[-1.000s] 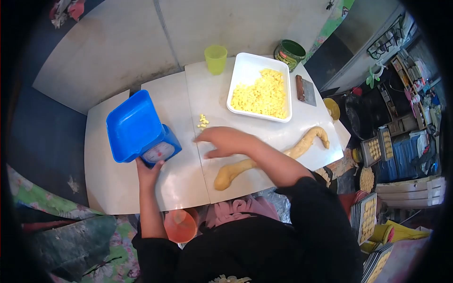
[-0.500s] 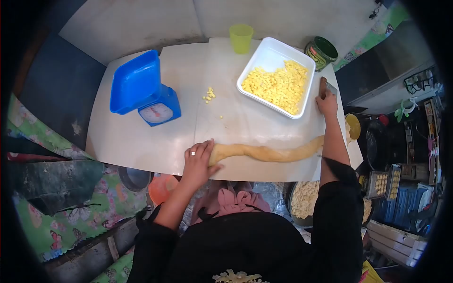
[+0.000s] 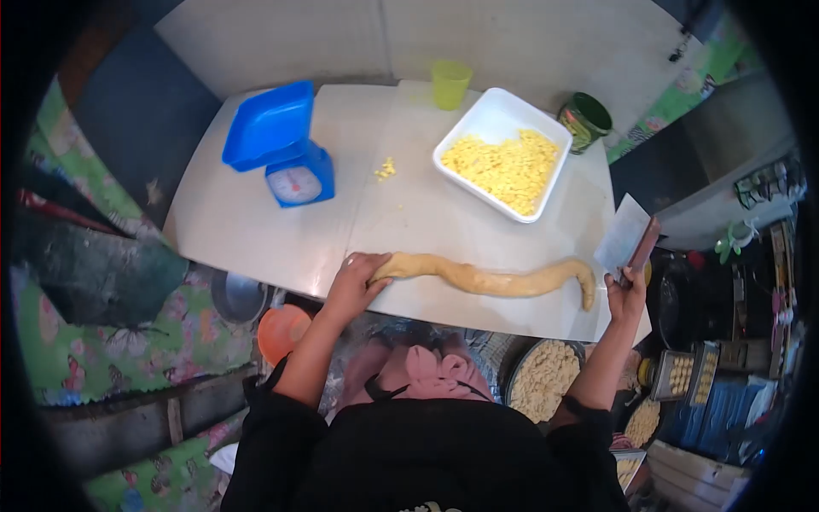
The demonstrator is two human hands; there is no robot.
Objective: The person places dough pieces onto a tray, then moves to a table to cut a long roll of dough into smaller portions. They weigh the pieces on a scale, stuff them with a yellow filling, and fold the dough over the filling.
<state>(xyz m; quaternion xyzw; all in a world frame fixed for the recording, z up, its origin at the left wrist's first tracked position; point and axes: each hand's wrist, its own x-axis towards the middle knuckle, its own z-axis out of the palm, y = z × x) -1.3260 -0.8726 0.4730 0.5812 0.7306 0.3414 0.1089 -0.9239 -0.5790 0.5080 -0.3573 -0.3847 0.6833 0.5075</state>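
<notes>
A long rope of yellowish dough (image 3: 503, 283) lies across the near part of the table, its right end bent toward me. My left hand (image 3: 356, 277) is closed over its left end, with the thumb on the near side. In my right hand (image 3: 627, 294) is a dough scraper (image 3: 624, 235) with a flat metal blade and a brown handle. The scraper is raised at the table's right edge, just right of the dough's bent end and apart from it.
A white tub (image 3: 546, 183) of small yellow dough pieces stands farther back, beside a green can (image 3: 585, 121) and a yellow-green cup (image 3: 450, 84). A blue kitchen scale (image 3: 300, 175) is at left. Several loose pieces (image 3: 386, 169) lie mid-table. Below the front edge sits a dough-filled basin (image 3: 544, 380).
My right hand has come nearer to me from beside the tub, lifting the scraper and turning its blade up. The dough's right end now shows. My left hand stays at the left end.
</notes>
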